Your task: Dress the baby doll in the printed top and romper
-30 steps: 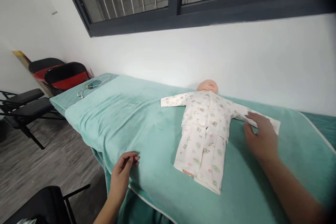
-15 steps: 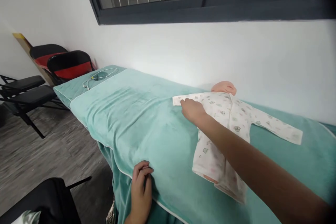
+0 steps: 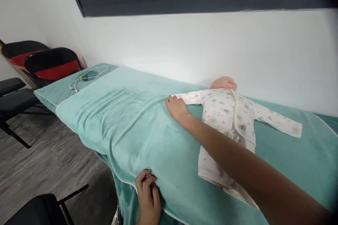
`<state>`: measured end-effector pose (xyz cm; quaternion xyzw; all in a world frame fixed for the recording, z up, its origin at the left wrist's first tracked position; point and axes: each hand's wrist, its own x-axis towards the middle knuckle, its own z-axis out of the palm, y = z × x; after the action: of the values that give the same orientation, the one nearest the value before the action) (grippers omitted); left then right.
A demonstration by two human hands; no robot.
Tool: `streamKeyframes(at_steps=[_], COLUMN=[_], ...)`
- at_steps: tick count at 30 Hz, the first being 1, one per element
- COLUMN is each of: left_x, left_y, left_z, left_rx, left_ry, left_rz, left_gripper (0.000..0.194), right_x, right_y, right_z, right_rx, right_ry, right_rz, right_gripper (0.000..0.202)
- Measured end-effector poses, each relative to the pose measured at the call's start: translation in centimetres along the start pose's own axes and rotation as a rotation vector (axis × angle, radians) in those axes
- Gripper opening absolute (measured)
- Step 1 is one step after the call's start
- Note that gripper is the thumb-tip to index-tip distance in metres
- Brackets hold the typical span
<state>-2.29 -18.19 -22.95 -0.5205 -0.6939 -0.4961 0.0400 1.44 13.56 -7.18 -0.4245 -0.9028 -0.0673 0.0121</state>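
A baby doll (image 3: 224, 83) lies on its back on the green-covered bed (image 3: 163, 154), its head near the wall. It wears a white printed top (image 3: 219, 109) with both sleeves stretched out sideways. My right hand (image 3: 177, 108) rests at the cuff of the left-hand sleeve, fingers slightly spread on the cuff end and the cover. My right forearm crosses over the lower part of the clothing and hides some of it. Near the front edge of the bed, my left hand (image 3: 148, 195) lies with loosely curled fingers, nothing in it.
A white cable (image 3: 76, 83) lies at the bed's far left end. Black and red folding chairs (image 3: 54, 64) stand beyond it. Another black chair (image 3: 39, 211) is at the lower left. The wall and window frame (image 3: 142, 3) run behind the bed.
My right hand has moved left along the sleeve to its cuff end, its fingers now more spread. My left hand keeps its place on the bed edge. The view has shifted slightly.
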Motion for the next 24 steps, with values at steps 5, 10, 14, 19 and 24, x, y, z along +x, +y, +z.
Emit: streamKeyframes(at_steps=[5, 10, 14, 19, 24], left_x=[0.3, 0.0, 0.0, 0.1, -0.1], left_y=[0.3, 0.0, 0.0, 0.5, 0.3], left_z=[0.2, 0.4, 0.6, 0.4, 0.2], left_rx=[0.029, 0.034, 0.022, 0.008, -0.005], left_ry=[0.036, 0.052, 0.058, 0.044, 0.03], left_rz=[0.013, 0.026, 0.024, -0.033, -0.029], left_gripper=[0.024, 0.023, 0.021, 0.019, 0.017], right_x=[0.0, 0.5, -0.1, -3.2, -10.1], right_y=[1.5, 2.0, 1.3, 0.8, 3.6], right_z=[-0.3, -0.8, -1.5, -2.1, -4.0], right_rx=[-0.094, -0.094, -0.046, 0.045, 0.144], right_ry=[-0.029, -0.05, -0.063, -0.105, -0.017], right_rz=[0.126, 0.059, -0.06, -0.12, -0.186], right_gripper=[0.041, 0.039, 0.038, 0.033, 0.028])
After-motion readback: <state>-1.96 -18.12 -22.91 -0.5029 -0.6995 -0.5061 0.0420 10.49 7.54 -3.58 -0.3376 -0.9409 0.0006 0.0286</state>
